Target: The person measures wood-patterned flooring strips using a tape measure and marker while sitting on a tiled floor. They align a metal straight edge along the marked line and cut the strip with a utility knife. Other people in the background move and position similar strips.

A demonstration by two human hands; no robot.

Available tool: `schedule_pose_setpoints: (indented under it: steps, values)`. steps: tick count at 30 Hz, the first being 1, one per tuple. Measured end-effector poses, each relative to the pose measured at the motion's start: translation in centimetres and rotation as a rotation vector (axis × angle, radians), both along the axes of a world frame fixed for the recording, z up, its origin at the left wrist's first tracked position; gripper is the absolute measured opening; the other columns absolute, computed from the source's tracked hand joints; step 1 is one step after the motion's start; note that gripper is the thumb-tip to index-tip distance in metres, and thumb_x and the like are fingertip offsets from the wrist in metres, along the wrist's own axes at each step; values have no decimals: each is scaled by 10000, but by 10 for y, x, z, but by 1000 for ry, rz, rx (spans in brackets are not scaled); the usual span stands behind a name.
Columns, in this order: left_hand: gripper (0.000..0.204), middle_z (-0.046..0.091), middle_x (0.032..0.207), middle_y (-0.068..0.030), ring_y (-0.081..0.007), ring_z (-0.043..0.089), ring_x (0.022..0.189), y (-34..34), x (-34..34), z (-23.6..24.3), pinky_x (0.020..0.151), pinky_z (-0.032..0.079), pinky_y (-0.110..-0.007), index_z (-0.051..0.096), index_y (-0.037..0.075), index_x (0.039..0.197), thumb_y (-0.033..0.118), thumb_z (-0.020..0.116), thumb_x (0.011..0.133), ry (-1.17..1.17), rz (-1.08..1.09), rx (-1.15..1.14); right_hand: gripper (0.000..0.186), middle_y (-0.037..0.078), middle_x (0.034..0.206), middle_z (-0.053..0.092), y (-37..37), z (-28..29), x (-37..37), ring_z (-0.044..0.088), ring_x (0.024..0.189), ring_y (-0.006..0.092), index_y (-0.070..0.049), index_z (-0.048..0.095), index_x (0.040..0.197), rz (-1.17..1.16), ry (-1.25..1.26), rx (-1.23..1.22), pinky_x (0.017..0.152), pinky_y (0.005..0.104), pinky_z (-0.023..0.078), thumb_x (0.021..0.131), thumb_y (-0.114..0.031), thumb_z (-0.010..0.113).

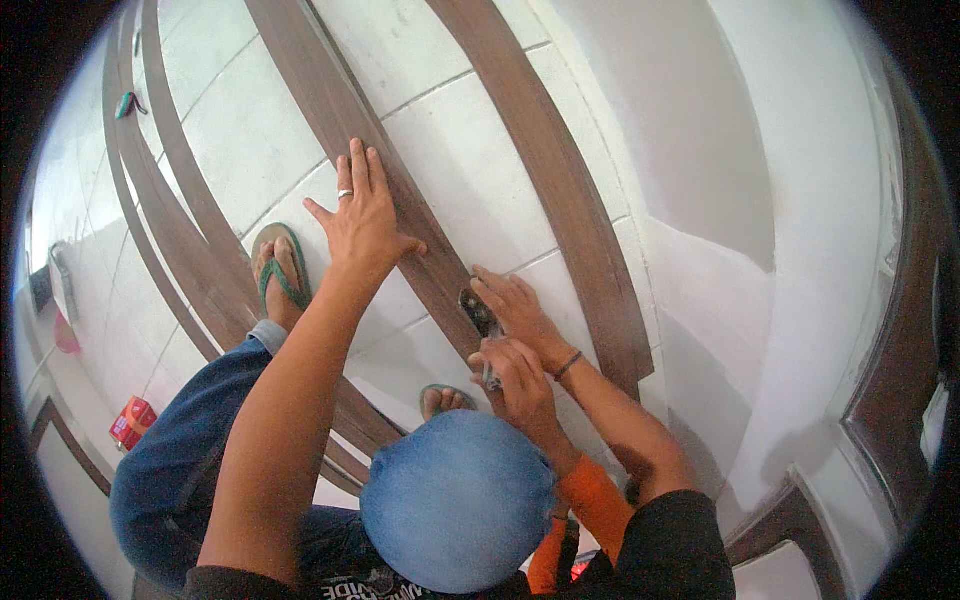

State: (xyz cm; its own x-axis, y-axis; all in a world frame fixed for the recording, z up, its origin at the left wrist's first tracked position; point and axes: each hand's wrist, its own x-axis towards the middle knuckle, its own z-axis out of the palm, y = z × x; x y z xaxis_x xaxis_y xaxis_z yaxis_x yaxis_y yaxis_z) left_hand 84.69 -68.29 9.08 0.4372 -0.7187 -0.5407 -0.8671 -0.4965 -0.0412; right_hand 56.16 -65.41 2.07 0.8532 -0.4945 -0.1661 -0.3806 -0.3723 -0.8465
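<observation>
My left hand [365,225], with a ring on one finger, lies spread on a brown wooden plank [385,165]. Lower on the same plank, a dark metal tool [478,310] with a rounded end sits at the right edge; its kind is not clear. Curled fingers of my right hand [520,315], which has a dark band at the wrist, rest against the tool's upper end. Just below, another person's hand [520,385], from an orange sleeve [595,500], closes round the tool's lower, silvery part. The hands hide much of the tool.
Another brown plank [570,180] lies to the right, and several narrower ones [180,210] to the left on white floor tiles [450,150]. A pale wall [800,200] rises at right. My denim knee [455,500] covers the plank's near part. A red box [133,422] stands at left.
</observation>
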Motion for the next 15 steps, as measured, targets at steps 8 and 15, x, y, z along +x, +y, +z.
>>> schedule_pose_setpoints:
  steps: [8,15]
  values:
    - [1440,33,1748,-102,-339,144,1594,-5,-1,1,1113,286,-808,142,37,1643,445,985,548,30,-28,10,522,200,1406,613,-79,35,5,627,1230,392,-134,538,1453,115,182,89,1057,451,508,946,-209,639]
    - [1424,68,1745,-109,-314,159,1594,6,4,-4,1121,295,-800,152,48,1644,444,988,562,8,-1,-40,257,154,1022,737,-56,143,92,702,879,208,-7,682,1153,-486,143,418,822,339,547,1042,-217,584]
